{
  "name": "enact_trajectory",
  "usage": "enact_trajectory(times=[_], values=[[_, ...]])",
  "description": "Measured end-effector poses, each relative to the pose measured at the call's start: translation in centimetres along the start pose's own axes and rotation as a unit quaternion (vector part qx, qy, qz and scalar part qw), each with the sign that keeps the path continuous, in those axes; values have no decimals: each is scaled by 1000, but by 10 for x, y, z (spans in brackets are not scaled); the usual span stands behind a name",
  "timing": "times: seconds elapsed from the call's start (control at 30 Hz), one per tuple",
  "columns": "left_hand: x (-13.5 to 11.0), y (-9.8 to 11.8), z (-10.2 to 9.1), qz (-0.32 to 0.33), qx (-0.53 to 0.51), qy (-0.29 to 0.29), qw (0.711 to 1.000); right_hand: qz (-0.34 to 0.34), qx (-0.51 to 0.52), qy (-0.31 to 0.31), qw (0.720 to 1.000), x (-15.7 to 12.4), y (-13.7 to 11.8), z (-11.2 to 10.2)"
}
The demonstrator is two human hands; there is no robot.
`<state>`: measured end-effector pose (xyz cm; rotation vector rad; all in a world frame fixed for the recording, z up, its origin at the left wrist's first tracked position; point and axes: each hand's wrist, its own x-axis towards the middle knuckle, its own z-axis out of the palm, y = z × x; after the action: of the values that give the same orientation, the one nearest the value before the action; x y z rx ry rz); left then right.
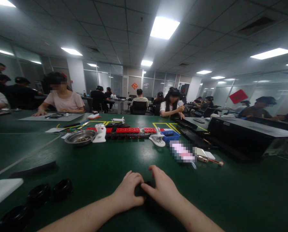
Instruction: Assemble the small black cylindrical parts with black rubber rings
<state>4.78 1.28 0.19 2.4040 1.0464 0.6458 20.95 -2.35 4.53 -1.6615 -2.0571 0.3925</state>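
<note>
Both my hands rest together on the green table near its front edge. My left hand (128, 190) and my right hand (162, 187) close around a small black object (141, 190) that lies between them; most of it is hidden by my fingers. Three black rings lie to the left of my forearm: two side by side (51, 191) and one nearer the corner (14, 217).
A flat black bar (34, 169) and a white slab (2, 190) lie at the left. Farther back stand a steel bowl (80, 137), red trays (128, 130), a blue tray (171, 135), white clips (157, 139) and a long black case (238, 135). Several people sit at tables beyond.
</note>
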Motion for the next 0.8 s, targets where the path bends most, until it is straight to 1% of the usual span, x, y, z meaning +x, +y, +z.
enact_trajectory(times=[0.07, 0.1, 0.23, 0.3, 0.37, 0.47, 0.53, 0.6, 0.73, 0.8], values=[[0, 0, 0, 2, 0, -6, 1000, 17, 8, -25, 1000, 1, 0, -1], [0, 0, 0, 3, 1, -10, 1000, 15, 17, -35, 999, 1, 0, 0], [1, -1, 1, 6, 12, -9, 1000, -38, 37, -52, 997, 0, -2, 1], [2, -1, 2, 7, 16, -3, 1000, -64, 22, -54, 996, -2, -3, 0], [2, -2, 3, 7, 18, -2, 1000, -76, 2, -43, 996, -3, -5, -1], [3, -3, 3, 8, 19, -7, 1000, -59, -17, -21, 998, -3, -5, 1], [3, -4, 3, 12, 19, -11, 1000, -33, -30, -22, 999, -2, -4, 3], [3, -4, 2, 14, 18, -14, 1000, -32, -35, -33, 998, -2, -4, 4], [3, -4, 1, 14, 16, -20, 1000, -122, 0, -64, 990, -4, -5, 0], [3, -5, 1, 17, 15, -21, 1000, -133, 9, -61, 989, -5, -6, -2]])
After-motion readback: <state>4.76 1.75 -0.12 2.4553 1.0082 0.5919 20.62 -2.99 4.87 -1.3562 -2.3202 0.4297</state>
